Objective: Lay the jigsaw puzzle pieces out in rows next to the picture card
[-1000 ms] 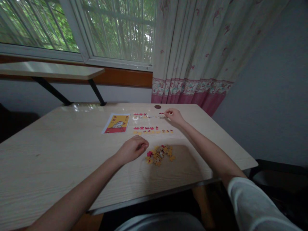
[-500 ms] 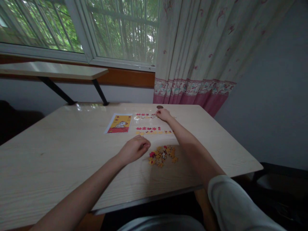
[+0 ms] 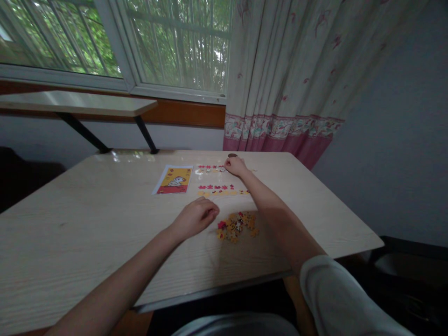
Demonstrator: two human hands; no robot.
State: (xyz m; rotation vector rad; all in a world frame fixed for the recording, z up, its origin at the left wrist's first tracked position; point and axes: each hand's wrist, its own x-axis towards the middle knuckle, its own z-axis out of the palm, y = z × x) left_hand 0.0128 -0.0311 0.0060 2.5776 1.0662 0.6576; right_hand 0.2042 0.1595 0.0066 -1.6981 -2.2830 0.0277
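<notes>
The table point(image 3: 105, 224) bears the pile point(image 3: 234, 228) and rows point(image 3: 215, 187) of puzzle pieces. The left hand point(image 3: 196, 217) is curled beside the pile, the right hand point(image 3: 235, 166) narrowed at the farthest rows; whether either holds a piece cannot be determined.

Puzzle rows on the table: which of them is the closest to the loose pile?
The mostly yellow row. A red row lies just beyond it, and the other two rows, near the right hand, are farther from the pile.

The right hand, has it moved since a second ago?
Yes, leftward: the right hand was right of the dark disc and is now just below it in view.
</notes>
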